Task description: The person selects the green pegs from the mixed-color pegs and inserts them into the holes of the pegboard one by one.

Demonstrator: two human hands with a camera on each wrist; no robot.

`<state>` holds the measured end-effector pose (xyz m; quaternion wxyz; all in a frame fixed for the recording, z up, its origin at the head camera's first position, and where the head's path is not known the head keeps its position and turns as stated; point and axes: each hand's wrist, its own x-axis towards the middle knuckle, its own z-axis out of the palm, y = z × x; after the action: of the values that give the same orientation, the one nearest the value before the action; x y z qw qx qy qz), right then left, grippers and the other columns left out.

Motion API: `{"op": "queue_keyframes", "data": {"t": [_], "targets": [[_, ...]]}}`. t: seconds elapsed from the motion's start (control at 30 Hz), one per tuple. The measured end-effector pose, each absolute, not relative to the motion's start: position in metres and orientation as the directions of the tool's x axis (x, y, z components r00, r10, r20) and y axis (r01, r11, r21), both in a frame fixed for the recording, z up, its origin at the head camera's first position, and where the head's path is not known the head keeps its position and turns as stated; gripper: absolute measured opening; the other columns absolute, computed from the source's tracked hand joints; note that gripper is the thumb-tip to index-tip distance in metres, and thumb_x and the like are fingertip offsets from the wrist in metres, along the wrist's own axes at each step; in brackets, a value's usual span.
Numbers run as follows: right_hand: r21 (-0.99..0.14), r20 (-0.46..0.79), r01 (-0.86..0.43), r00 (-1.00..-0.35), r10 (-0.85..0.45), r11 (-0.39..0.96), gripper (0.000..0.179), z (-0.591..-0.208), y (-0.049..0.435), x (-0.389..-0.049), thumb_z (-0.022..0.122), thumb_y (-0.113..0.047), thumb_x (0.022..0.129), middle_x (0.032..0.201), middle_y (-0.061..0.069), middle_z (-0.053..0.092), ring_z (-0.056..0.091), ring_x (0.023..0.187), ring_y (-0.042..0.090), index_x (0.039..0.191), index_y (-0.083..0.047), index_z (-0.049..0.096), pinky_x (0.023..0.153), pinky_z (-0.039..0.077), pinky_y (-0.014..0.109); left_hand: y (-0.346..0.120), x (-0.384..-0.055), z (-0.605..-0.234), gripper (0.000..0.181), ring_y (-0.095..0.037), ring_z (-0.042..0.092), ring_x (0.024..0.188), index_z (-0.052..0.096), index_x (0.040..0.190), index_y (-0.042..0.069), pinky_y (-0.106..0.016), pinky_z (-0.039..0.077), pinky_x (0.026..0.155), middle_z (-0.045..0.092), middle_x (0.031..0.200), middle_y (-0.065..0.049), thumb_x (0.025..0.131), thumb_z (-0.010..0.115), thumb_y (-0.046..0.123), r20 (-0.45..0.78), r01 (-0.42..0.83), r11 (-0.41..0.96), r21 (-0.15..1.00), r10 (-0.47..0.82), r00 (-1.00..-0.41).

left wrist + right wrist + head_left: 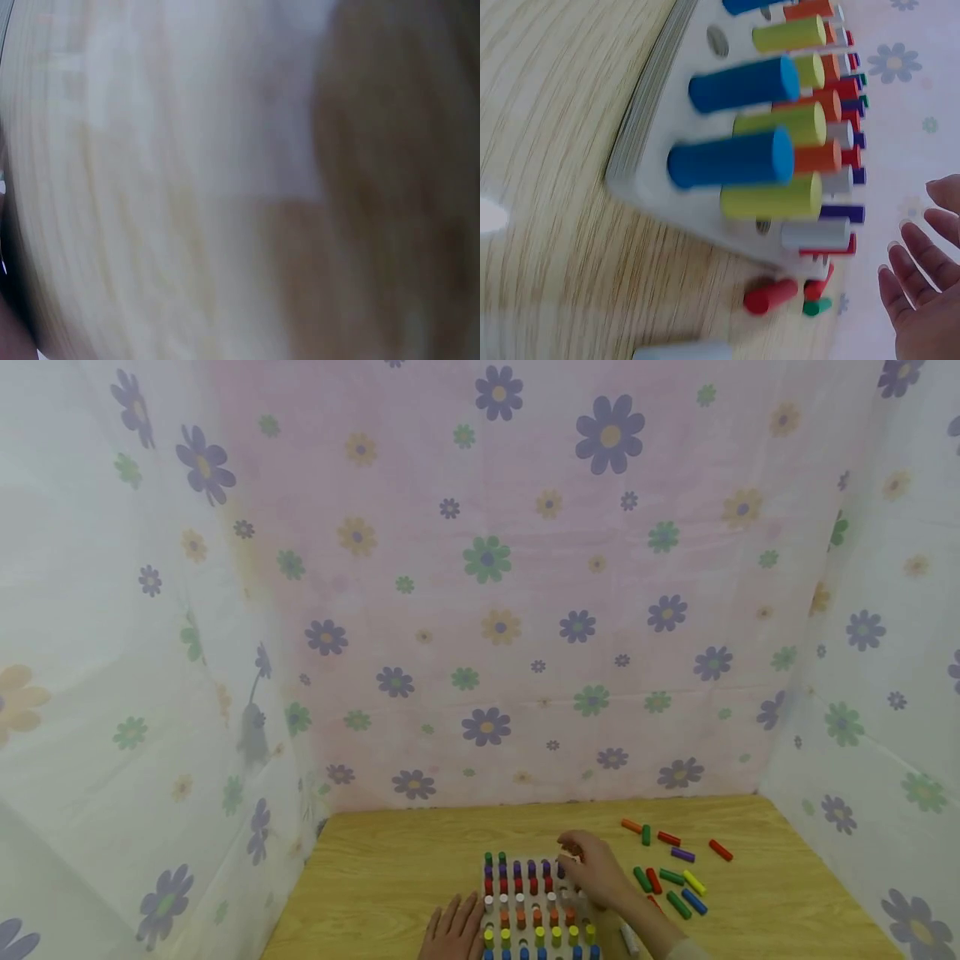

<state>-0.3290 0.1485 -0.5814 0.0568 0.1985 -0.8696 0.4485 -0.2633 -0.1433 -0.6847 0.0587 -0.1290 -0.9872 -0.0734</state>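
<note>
L. hand (pixel 452 933): fingers extended, at L. edge of pale, flat, square-cornered pegboard (pixel 673 116). L. wrist view blurred. R. hand (pixel 592 870): over board's far R. corner, fingers loosely bent, nothing held. Board holds upright cylindrical pegs in rows, far to near: green (pixel 502 858), purple (pixel 532 867), red (pixel 518 885), white (pixel 520 900), orange (pixel 537 917), yellow (pixel 557 936), blue (pixel 522 954). Loose multicol. cylindrical pegs (pixel 678 905) lie R. of board on wood-grain table (pixel 390 868). Backdrop: pale floral sheet (pixel 420 510).

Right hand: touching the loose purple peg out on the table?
Apart. The head view shows bare tabletop between the right hand and the loose purple peg.
</note>
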Motion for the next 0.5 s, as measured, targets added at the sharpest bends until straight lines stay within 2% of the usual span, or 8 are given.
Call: {"op": "queue_keyframes", "data": {"t": [0.2,0.5], "targets": [[-0.751,0.254,-0.300,-0.954,-0.162,0.588,0.026,-0.586,0.171,-0.329,0.072,-0.009,0.096,0.109,0.011,0.069,0.063,0.091,0.019,0.120,-0.001,0.068,0.071,0.057,0.030,-0.144,-0.262,-0.683,0.064,-0.028,0.048,0.141,0.055,0.150,0.025,-0.055,0.040,0.115,0.052,0.153,0.006,0.110,0.017,0.058,0.127,0.270,0.953,0.139,0.253,-0.959],[-0.720,0.255,-0.224,-0.966,-0.050,0.656,0.029,-0.588,0.209,-0.330,0.071,-0.004,0.095,0.108,0.013,0.068,0.063,0.090,0.021,0.122,0.004,0.066,0.074,0.058,0.035,-0.145,-0.262,-0.685,0.058,-0.028,0.049,0.140,0.056,0.150,0.026,-0.054,0.040,0.115,0.053,0.152,0.005,0.111,0.023,0.054,0.164,0.286,0.949,0.129,0.264,-0.951]]}}
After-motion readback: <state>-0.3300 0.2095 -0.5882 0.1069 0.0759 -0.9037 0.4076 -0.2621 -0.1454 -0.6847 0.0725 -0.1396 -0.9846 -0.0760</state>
